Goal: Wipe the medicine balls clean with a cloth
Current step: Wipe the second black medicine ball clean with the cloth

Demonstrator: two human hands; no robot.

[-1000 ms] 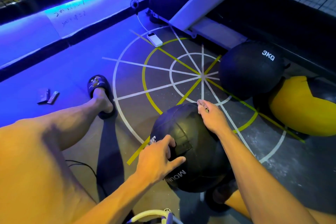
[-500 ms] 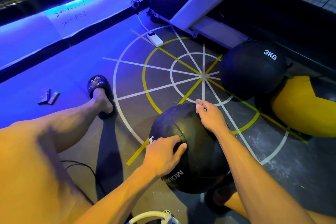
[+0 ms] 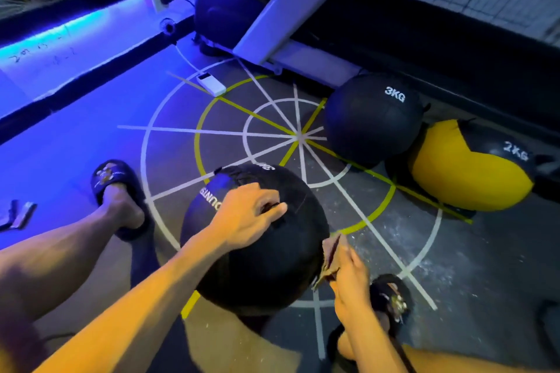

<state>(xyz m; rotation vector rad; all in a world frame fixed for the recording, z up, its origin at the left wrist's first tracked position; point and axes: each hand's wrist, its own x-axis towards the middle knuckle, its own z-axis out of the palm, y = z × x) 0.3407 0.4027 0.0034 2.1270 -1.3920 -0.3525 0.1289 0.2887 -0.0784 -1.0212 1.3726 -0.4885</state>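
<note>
A black medicine ball [image 3: 266, 266] with white lettering sits on the floor between my legs. My left hand [image 3: 245, 215] grips a strap or flap on top of it, fingers curled. My right hand [image 3: 348, 275] is at the ball's right side and holds a small brownish cloth [image 3: 328, 263] against it. A second black ball marked 3KG [image 3: 372, 121] rests further back on the right. Beside that one lies a yellow and black ball marked 2KG [image 3: 466, 169].
The floor carries a painted circle [image 3: 300, 136] of white and yellow lines. A white power bank [image 3: 210, 85] on a cable lies at its far edge. A white sloping frame [image 3: 272, 12] and a dark ledge stand behind. My feet wear black slippers [image 3: 115, 179].
The ball has rolled so its lettering now faces away. My left hand moved up onto its top. My right hand dropped from the top to the ball's right side, with the cloth now showing.
</note>
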